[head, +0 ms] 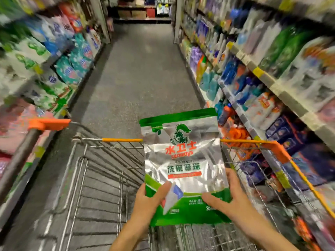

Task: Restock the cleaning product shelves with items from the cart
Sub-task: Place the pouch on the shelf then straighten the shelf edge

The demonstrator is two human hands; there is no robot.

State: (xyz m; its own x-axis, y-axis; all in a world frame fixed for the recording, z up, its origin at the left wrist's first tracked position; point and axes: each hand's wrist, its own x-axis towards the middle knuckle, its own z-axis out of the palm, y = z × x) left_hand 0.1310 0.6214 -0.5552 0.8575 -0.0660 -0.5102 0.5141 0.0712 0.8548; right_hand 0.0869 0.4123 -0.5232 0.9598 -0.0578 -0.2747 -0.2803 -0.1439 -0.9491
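Detergent pouch (183, 160), silver-green: held upright above cart (121, 140), left hand (148, 200) and right hand (232, 200) gripping its lower corners. Handling: two-handed, label forward, onto shelves (262, 77) right of cart

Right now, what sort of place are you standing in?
Likely a supermarket cleaning-products aisle: stocked shelves line both sides, a wire cart stands ahead, and a detergent pouch is held over it.

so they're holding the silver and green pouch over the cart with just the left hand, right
Not just the left: in the head view both the left hand and the right hand hold the silver and green pouch by its lower end, over the cart.
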